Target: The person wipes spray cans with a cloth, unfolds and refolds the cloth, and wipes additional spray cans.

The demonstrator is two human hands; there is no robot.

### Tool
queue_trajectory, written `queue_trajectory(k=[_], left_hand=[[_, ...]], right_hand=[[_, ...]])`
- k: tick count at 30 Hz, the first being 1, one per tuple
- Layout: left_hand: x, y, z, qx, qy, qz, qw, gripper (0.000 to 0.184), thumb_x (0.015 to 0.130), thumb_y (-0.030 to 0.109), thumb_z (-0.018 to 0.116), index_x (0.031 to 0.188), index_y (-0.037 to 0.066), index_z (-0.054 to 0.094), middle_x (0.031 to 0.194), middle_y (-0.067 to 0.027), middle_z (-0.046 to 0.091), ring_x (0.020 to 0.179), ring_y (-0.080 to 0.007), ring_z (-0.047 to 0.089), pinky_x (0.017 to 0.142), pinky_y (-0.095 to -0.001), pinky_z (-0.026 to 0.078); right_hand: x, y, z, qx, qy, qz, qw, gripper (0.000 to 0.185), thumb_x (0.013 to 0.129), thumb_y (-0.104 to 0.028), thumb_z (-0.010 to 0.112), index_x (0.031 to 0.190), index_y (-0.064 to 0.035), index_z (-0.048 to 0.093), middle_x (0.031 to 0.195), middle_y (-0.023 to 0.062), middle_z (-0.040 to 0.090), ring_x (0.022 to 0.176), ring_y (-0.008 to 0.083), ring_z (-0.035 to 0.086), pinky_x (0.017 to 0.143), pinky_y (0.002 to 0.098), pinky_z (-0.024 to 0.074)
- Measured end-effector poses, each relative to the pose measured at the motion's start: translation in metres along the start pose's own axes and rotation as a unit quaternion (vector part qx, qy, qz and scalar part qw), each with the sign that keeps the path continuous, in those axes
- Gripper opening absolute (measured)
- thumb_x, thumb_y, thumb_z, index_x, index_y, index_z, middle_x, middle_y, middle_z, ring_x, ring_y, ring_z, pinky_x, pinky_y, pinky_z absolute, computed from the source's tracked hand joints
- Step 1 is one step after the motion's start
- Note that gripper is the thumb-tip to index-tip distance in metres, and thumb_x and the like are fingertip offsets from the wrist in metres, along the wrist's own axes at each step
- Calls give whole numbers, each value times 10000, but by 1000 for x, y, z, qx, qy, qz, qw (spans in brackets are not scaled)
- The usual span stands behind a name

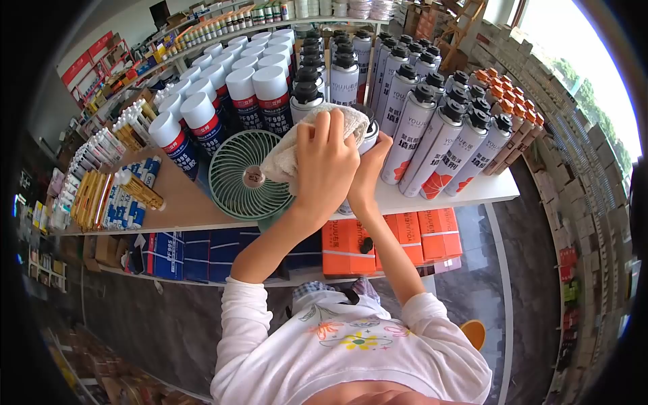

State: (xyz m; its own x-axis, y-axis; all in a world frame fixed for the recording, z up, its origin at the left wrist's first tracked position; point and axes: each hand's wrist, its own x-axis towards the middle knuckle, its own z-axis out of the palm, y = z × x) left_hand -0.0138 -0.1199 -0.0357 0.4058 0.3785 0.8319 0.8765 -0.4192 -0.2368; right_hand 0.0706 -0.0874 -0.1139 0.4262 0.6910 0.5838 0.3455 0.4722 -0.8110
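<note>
A beige cloth (285, 156) is gripped by my left hand (327, 162), its fingers bent over the top of a can. My right hand (371, 172) is wrapped round that grey can (369, 138) from the right side, and most of the can is hidden behind both hands. Grey cans with black caps (410, 128) stand close on the right. To the left of my hands is a green round fan (233, 174), and behind it stand rows of cans with white caps (239, 84).
Orange-capped tubes (516, 115) stand at the right of the white shelf top (405, 201). Gold and blue tubes (94, 202) lie on the left. Orange boxes (347, 246) and blue boxes (223, 253) are stacked underneath. A yellow bucket (474, 333) is on the floor.
</note>
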Motion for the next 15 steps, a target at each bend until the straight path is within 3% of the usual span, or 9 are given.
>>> queue_trajectory(k=[3, 5, 7, 9, 15], left_hand=[[-1, 2, 2, 1, 6, 4, 1000, 83, 639, 47, 693, 681, -16, 658, 994, -142, 576, 951, -269, 517, 765, -394, 408], [2, -2, 6, -49, -8, -33, 998, 168, 640, -8, 650, 800, -21, 702, 1061, -123, 595, 997, -277, 526, 818, -404, 416], [5, -9, 8, -70, -6, -47, 996, 191, 627, -15, 650, 809, -16, 705, 1056, -116, 594, 994, -279, 527, 821, -400, 419], [6, -15, 6, -90, 0, -60, 994, 214, 613, -23, 651, 819, -10, 708, 1051, -109, 593, 991, -280, 528, 823, -397, 422], [4, -24, -3, -175, -23, -98, 979, 284, 603, -69, 627, 866, -13, 720, 1032, -100, 602, 961, -283, 548, 840, -395, 452]], right_hand=[[0, 2, -1, -10, 1, -20, 1000, 695, 720, -108, 821, 1212, 84, 369, 1129, 197, 434, 1074, 338, 483, 944, 410, 408], [3, 2, 1, -8, 7, -8, 1000, 700, 714, -115, 823, 1214, 81, 374, 1127, 198, 439, 1074, 347, 481, 949, 420, 399], [2, 1, 2, -6, 11, 6, 1000, 704, 709, -121, 825, 1216, 78, 379, 1126, 199, 444, 1074, 357, 478, 953, 431, 391], [2, 0, 3, -90, 10, 9, 996, 720, 692, -129, 829, 1222, 75, 386, 1125, 203, 456, 1072, 377, 472, 962, 451, 365], [2, 6, -7, -106, -15, -35, 994, 885, 657, -277, 876, 1306, 61, 378, 1212, 199, 472, 1167, 380, 461, 1013, 480, 330]])
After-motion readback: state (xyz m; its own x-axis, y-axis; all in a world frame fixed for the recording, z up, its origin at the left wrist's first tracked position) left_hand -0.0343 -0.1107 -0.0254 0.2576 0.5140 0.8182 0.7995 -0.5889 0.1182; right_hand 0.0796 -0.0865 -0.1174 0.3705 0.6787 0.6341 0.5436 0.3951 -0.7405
